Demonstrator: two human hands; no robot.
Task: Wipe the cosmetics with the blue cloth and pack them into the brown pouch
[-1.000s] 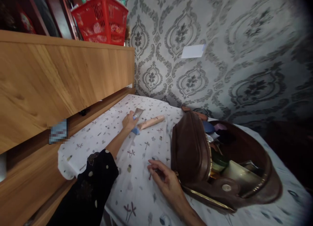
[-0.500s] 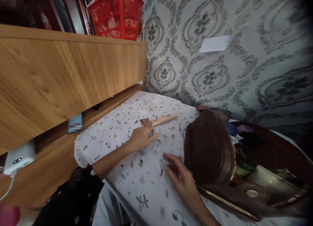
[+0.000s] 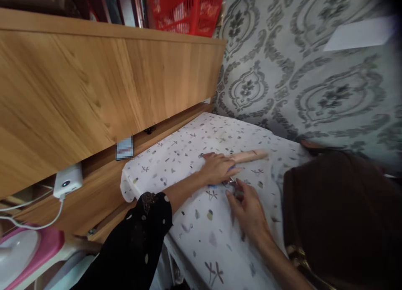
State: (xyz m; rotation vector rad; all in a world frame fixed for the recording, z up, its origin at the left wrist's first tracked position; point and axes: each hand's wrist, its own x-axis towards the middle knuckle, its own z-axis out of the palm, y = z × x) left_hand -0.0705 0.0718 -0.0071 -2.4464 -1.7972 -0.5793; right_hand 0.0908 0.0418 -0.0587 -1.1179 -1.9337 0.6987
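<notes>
Counting items at the work area: 2 bare hands, 1 peach-coloured cylindrical tube (image 3: 249, 156), 1 blue object (image 3: 231, 168) and 1 small silver metal object (image 3: 232, 183), all on a white sheet (image 3: 201, 248) printed with small grey and brown leaf marks.

Left hand (image 3: 218, 168), extending from a black dotted sleeve (image 3: 135, 235), lies over the near end of the tube and over the blue object. Its fingers (image 3: 210, 156) are extended and moderately spread; whether they hold anything cannot be determined. Right hand (image 3: 248, 210) lies just beside the left hand. Its fingers (image 3: 234, 194) form a narrow pinch on the silver object.

Surrounding items: 1 brown leather handbag (image 3: 329, 210) with gold-coloured trim, at the right of the hands; 1 light oak-finish wooden panel (image 3: 94, 93) along the sheet's far edge; 1 white power bank (image 3: 67, 180) with 1 white cable (image 3: 34, 225); 1 red plastic basket (image 3: 188, 9); 1 white paper rectangle (image 3: 358, 32) on grey damask wallpaper (image 3: 282, 76).

Visibility limits: the left hand covers most of the blue object, so its form cannot be identified. The silver object is too small and blurred to identify. The handbag and basket are cut off by the frame edges.
</notes>
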